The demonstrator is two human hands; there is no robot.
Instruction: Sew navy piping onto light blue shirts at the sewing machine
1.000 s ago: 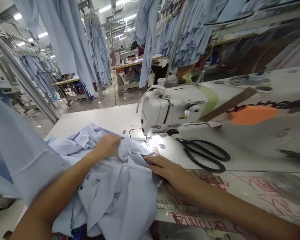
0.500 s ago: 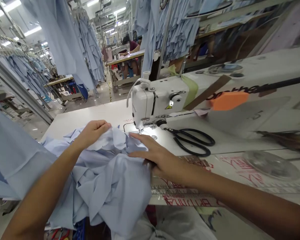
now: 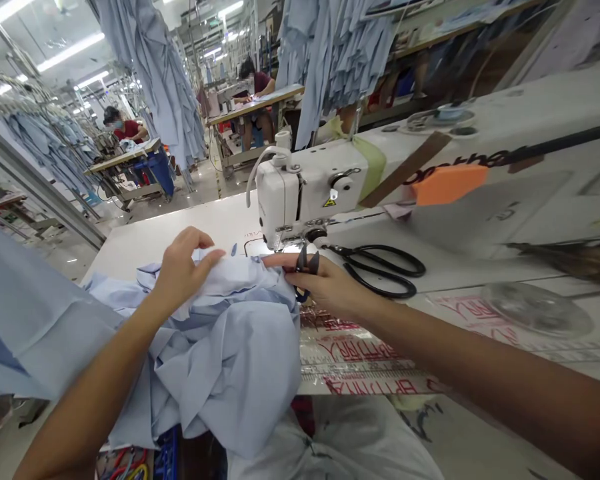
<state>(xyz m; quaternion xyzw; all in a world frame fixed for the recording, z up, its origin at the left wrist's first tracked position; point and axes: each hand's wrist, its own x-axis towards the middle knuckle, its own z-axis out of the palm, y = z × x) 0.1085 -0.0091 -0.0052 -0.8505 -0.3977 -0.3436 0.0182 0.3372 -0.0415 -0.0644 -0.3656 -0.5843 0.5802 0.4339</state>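
Note:
A crumpled light blue garment (image 3: 230,333) lies on the white sewing table (image 3: 145,237), spilling over its near edge. My left hand (image 3: 183,270) pinches a fold of the garment between thumb and fingers, just left of the needle. My right hand (image 3: 325,283) rests at the garment's right edge, below the white sewing machine (image 3: 300,193). It is closed on small dark thread snips (image 3: 305,261), whose blades stick up, while the index finger stretches left toward the needle plate.
Large black scissors (image 3: 380,267) lie on the table right of my right hand. An orange patch (image 3: 447,183) is stuck on the machine arm. Blue garments hang overhead and at left. Two other people sit at tables behind.
My right hand has gone from lying flat on the cloth to gripping the thread snips near the needle. My left hand has lifted the fold slightly. The view has tilted down a little.

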